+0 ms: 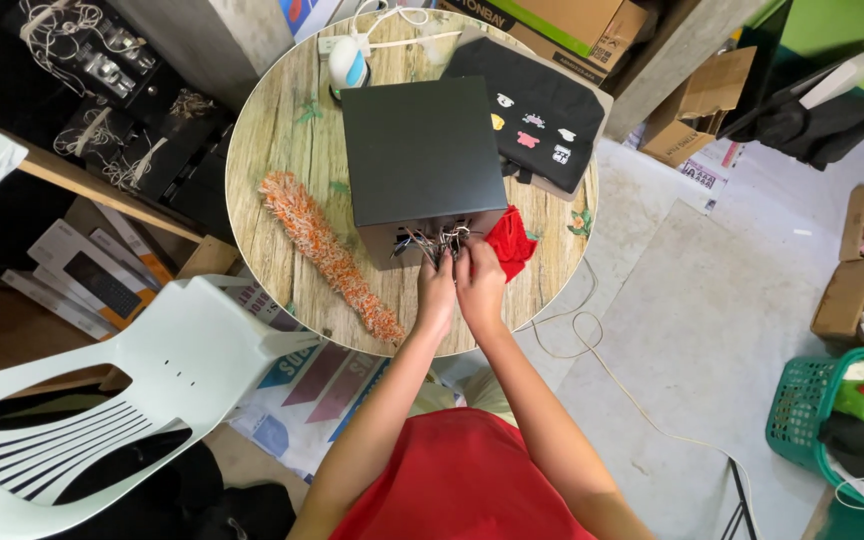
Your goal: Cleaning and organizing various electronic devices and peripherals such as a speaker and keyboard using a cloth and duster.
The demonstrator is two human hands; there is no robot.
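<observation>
At the near edge of the round wood-grain table (282, 170), at six o'clock from the black metal computer case (418, 150), my left hand (436, 296) and right hand (479, 283) sit side by side, nearly touching, with the fingers pinched into the tangle of thin wires (434, 240) spilling from the case's open front. I judge the job goes best if I tease one lead at a time, one hand steadying the bundle while the other pulls along the wire, not across it. At three o'clock from my right hand a crumpled red cloth (509, 240) lies against the case; at nine o'clock the long orange-and-white fuzzy duster (327, 250) stretches along the tabletop. Beyond, at one o'clock, lies a folded black garment with small printed patches (537, 110), and at twelve a small white-and-blue device (348, 62). My fingertips are buried in the wires, so I cannot tell which lead each hand grips, and the case interior is dark.
</observation>
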